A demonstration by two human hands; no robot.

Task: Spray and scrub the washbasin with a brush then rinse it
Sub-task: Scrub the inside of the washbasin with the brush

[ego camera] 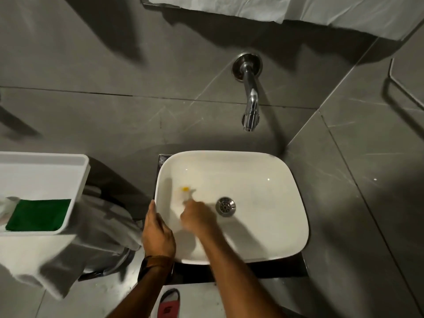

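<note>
we see a dim bathroom corner clad in large grey stone-look wall tiles (pixel 96 115) with faint pale veins and thin dark grout lines. a side wall (pixel 371 171) meets the back wall at the right. a chrome wall spout (pixel 250 104) juts from a round flange. white paper (pixel 263 8) hangs at the top edge. a white plastic caddy (pixel 75 180) at left holds a green pad (pixel 39 215). grey cloth (pixel 98 228) drapes beneath it. the floor (pixel 91 301) is pale.
</note>
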